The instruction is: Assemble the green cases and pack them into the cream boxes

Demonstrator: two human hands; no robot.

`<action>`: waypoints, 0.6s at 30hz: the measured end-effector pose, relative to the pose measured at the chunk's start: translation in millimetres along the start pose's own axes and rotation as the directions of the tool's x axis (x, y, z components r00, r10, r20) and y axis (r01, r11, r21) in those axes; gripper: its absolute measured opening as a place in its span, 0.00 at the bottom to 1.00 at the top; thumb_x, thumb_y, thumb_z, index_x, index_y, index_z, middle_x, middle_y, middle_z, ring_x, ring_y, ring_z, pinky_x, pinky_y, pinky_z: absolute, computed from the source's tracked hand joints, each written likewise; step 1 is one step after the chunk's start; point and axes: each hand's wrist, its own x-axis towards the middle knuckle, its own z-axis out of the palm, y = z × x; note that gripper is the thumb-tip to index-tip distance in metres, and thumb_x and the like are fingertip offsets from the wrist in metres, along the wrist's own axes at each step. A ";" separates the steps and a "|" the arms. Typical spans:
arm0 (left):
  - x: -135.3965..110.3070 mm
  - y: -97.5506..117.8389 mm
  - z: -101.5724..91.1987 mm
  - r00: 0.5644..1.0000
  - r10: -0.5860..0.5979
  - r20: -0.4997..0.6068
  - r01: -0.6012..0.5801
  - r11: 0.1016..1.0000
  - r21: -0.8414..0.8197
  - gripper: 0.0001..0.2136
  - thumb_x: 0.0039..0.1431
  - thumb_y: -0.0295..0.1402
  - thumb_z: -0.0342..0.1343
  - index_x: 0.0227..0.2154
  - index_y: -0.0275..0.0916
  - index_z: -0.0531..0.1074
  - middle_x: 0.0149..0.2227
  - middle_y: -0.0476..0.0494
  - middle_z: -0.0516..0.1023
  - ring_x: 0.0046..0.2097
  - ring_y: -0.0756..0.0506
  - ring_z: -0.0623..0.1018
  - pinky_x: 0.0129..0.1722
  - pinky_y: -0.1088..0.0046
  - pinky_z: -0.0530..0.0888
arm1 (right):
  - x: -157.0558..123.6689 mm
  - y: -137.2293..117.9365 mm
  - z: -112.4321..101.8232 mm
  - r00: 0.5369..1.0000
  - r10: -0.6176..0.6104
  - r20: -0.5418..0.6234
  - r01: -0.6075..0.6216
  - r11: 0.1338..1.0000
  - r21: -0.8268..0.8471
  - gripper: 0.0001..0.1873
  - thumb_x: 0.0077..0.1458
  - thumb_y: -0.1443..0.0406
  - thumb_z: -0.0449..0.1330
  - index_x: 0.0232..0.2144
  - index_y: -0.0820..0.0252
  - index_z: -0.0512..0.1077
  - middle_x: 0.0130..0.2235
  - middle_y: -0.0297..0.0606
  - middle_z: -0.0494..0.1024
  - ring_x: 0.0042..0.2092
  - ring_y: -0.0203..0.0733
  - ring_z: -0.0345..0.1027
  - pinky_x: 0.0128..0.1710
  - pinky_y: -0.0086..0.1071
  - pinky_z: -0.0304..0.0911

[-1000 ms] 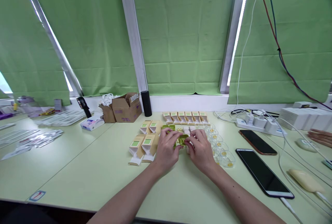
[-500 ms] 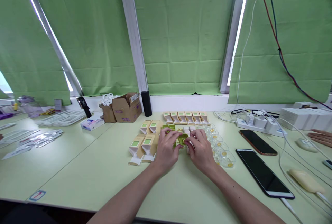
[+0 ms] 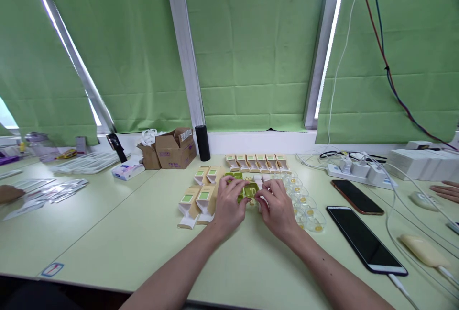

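A small green plastic case (image 3: 251,189), apparently with its lid lifted, is held between my hands just above the table. My left hand (image 3: 230,203) is closed on its left side, thumb below and fingers on top. The fingertips of my right hand (image 3: 277,203) pinch at its right edge; whether they hold anything smaller is too small to tell. Another green case (image 3: 233,175) lies just behind my left fingers. Left of my left hand lie open cream cartons (image 3: 203,200) with green squares. Clear plastic cases with yellow spots (image 3: 309,212) lie beside my right hand.
A row of cartons (image 3: 256,162) stands behind my hands. Phones (image 3: 364,238), white cables and a power strip (image 3: 360,176) are on the right. A cardboard box (image 3: 175,148) stands back left. Other people's hands show at the left (image 3: 10,194) and right (image 3: 446,190) edges.
The green case has turned, so that more of its inside faces me. My hands have barely shifted. Another person's hand has come further in at the left edge; the one at right has drawn back slightly.
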 end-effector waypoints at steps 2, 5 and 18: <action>2.0 -4.7 -1.2 0.998 -0.055 -0.030 0.055 0.998 0.011 0.21 0.58 0.24 0.62 0.54 0.43 0.76 0.51 0.40 0.80 0.57 0.35 0.69 0.57 0.48 0.74 | -0.5 -1.6 0.1 1.000 -0.013 0.008 0.013 1.000 0.004 0.10 0.65 0.73 0.57 0.34 0.58 0.74 0.40 0.42 0.70 0.45 0.47 0.62 0.36 0.35 0.62; 4.8 -11.4 -2.3 0.989 -0.129 -0.069 0.131 0.991 0.024 0.19 0.59 0.26 0.63 0.54 0.43 0.76 0.50 0.41 0.81 0.58 0.35 0.68 0.59 0.48 0.72 | -0.8 -4.1 0.4 1.000 -0.022 0.012 0.022 1.000 0.005 0.11 0.64 0.74 0.56 0.33 0.57 0.74 0.39 0.42 0.70 0.44 0.47 0.62 0.36 0.35 0.62; 7.8 -13.1 -2.9 0.974 -0.209 -0.084 0.211 0.977 0.021 0.20 0.59 0.27 0.64 0.54 0.44 0.76 0.50 0.41 0.80 0.58 0.36 0.68 0.61 0.50 0.70 | 3.0 5.5 -5.9 0.993 0.057 0.105 -0.046 0.994 -0.103 0.12 0.60 0.76 0.58 0.31 0.56 0.76 0.38 0.42 0.73 0.45 0.48 0.63 0.33 0.35 0.60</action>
